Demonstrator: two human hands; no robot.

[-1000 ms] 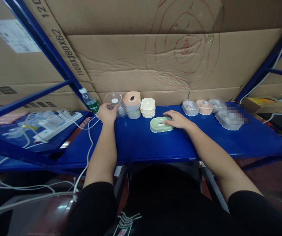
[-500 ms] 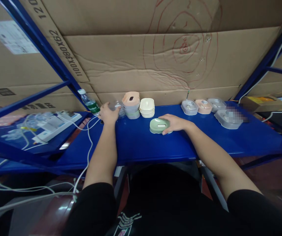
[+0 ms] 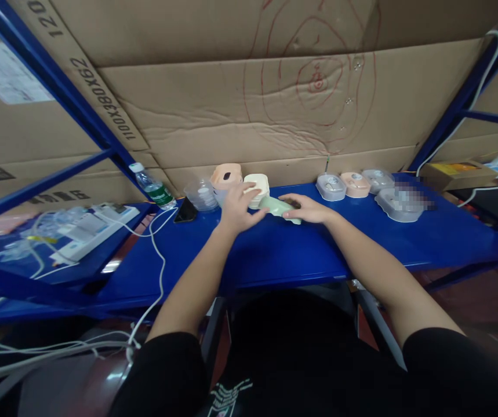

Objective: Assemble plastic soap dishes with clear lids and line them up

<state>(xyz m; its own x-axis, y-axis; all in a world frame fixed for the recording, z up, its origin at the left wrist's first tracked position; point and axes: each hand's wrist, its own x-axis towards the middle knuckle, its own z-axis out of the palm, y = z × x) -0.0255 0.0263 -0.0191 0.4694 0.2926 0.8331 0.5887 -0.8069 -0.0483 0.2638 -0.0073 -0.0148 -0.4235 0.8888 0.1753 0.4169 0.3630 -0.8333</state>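
My right hand point(image 3: 307, 208) grips the right end of a light green plastic lid point(image 3: 280, 211), an oval shallow piece now tilted just above the table. My left hand point(image 3: 240, 209) is at the lid's left end with its fingers apart. Its thumb comes up to the lid's edge; whether it presses on it I cannot tell. Behind the left fingers stands a stack of cream lids point(image 3: 261, 184), partly covered. A stack of containers with a peach one point(image 3: 226, 174) on top stands beside it. Clear round containers point(image 3: 200, 197) are to its left.
Closed boxes, a grey one point(image 3: 331, 186), a peach one point(image 3: 356, 184) and clear ones, stand at the back right of the blue table point(image 3: 292, 255). A water bottle point(image 3: 153, 186), a black phone-like object point(image 3: 185, 211) and a white cable point(image 3: 162, 260) are at left. Cardboard point(image 3: 196, 98) stands behind.
My left hand has moved right, from the clear containers to the green lid. The lid has been tilted up in my right hand, its slotted top no longer facing me. The camera view has shifted slightly.
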